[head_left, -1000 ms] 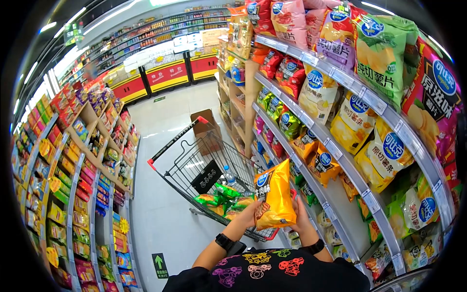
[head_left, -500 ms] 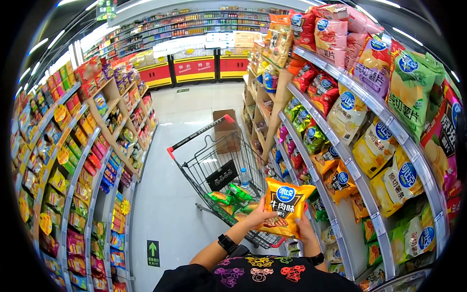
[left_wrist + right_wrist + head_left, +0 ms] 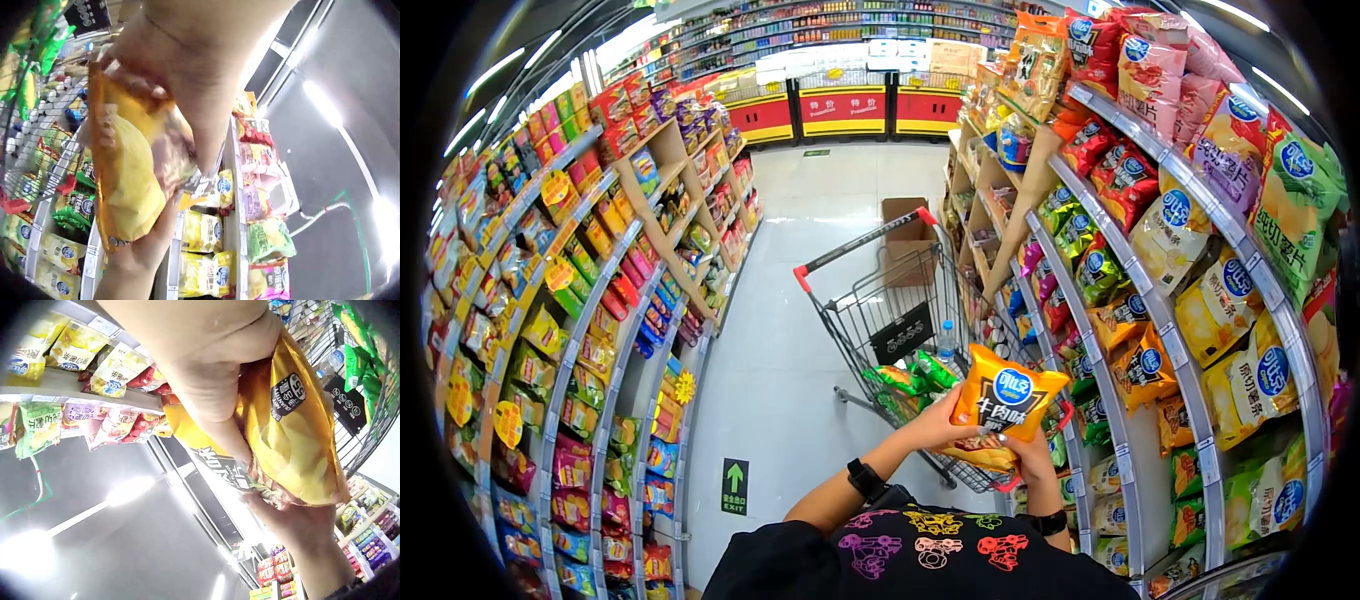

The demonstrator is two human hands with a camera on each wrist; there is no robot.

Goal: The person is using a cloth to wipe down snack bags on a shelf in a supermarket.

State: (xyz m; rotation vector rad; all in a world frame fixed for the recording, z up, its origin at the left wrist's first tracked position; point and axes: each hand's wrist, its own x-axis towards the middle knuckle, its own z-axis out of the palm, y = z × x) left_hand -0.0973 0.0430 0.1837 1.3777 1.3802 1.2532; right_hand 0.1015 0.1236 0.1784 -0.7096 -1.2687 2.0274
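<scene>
An orange-yellow bag of chips (image 3: 1012, 395) is held upright in front of the chest, its printed front facing up toward the head camera. My left hand (image 3: 932, 424) grips its left side, the thumb lying across the front. At the lower right, my right hand (image 3: 1034, 458) holds the bag by its edge. Both wrist views show the bag's crinkled side (image 3: 128, 181) between the two hands. Just beyond is a black wire shopping cart (image 3: 865, 245) with red handle ends. Inside it lie several green bags (image 3: 935, 370) and a clear water bottle (image 3: 946, 340).
Shelves of chip bags (image 3: 1245, 385) curve close along the right side. Snack racks (image 3: 565, 330) line the left. A cardboard box (image 3: 908, 245) stands on the floor behind the cart. Red and yellow promotion bins (image 3: 845, 108) cross the aisle's far end. A green exit sign (image 3: 735, 486) marks the floor.
The bag has turned from tilted sideways to facing the camera, and both hands keep hold of it. The head view has swung left, so the cart and shelves appear farther right.
</scene>
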